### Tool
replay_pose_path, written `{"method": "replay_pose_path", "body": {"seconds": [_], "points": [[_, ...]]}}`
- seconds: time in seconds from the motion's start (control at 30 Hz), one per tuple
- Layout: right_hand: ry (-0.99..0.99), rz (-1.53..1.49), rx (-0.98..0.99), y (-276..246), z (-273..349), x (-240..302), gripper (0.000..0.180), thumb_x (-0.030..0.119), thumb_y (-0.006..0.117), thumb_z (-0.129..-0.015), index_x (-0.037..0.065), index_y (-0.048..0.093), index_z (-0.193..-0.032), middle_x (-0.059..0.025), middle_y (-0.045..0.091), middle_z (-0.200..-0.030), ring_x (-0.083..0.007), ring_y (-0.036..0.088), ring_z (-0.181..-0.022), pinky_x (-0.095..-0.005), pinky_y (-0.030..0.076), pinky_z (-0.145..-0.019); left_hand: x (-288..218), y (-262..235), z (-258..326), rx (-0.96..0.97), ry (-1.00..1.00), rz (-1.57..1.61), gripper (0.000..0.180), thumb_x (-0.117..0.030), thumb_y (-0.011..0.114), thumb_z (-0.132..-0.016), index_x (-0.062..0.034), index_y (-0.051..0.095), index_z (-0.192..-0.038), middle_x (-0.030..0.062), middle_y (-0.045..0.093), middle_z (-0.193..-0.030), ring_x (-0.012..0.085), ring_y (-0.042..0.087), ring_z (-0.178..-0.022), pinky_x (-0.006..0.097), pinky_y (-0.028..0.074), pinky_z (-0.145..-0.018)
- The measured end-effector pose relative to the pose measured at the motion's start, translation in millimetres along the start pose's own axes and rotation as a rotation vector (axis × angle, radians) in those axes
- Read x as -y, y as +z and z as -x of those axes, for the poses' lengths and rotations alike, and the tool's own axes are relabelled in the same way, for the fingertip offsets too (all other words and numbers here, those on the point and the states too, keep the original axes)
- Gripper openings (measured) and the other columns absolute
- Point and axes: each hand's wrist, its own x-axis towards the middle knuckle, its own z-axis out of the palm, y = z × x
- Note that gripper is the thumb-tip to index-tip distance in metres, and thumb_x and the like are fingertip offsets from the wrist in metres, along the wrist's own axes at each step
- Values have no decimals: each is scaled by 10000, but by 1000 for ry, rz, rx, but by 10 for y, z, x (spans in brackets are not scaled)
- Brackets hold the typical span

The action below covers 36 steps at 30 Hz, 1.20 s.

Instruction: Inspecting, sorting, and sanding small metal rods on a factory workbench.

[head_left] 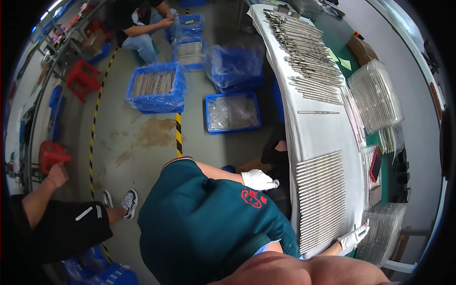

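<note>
My left hand (259, 180), in a white glove, is held low over my dark-trousered lap, left of the table. Its fingers are curled together, and whatever may be in them is too small to make out. My right hand (354, 237), also gloved in white, reaches past the near end of the table with fingers stretched out and apart. Its fingertips are at the edge of a clear plastic-wrapped stack (382, 232). Between the hands, a neat row of slim metal rods (321, 199) lies on the white-covered table (354, 190). One single rod (318, 112) lies farther up.
A heap of metal rods (304, 52) covers the table's far end. A red-edged phone (376, 164) and another wrapped stack (375, 97) line the right side. Blue crates (156, 102) stand on the floor. A seated person (147, 28) and a standing person (61, 223) are nearby.
</note>
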Motion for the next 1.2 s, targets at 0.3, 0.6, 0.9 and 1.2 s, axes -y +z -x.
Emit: {"method": "replay_pose_path", "body": {"seconds": [0.3, 0.6, 0.9, 1.2], "points": [[-77, 40, -73, -1, -16, -82, 356, 226, 581, -923, -22, 536, -1175, -135, 601, -1095, -209, 548, -997, -301, 422, -887, -32, 49, -103, -223, 60, -196, 281, -180, 466, -894, -55, 536, -1136, 147, 588, -788, 291, 628, -664, 403, 519, -558], [-75, 103, -148, -5, -45, -86, 273, 113, 553, -928, -55, 532, -1141, -132, 603, -1073, -174, 580, -898, -290, 569, -712, 18, 303, -263, -479, -132, -120, 342, -207, 531, -834, 13, 584, -1090, 159, 570, -825, 310, 592, -724, 403, 513, -637], [-37, -146, -141, 52, 11, 88, 292, 131, 534, -941, -66, 520, -1156, -139, 601, -1120, -173, 583, -901, -297, 563, -732, -50, 182, -264, -300, -325, 109, 602, -169, 522, -799, -39, 362, -1365, 210, 459, -1267, 356, 530, -1063, 427, 470, -876], [-106, -77, -124, -123, -107, -457, 322, 145, 567, -926, -60, 515, -1169, -137, 593, -1112, -178, 587, -883, -313, 564, -736, -20, 160, -294, -240, -325, 210, 546, -191, 506, -854, -74, 370, -1369, 204, 406, -1359, 390, 504, -1119, 447, 443, -926]]}}
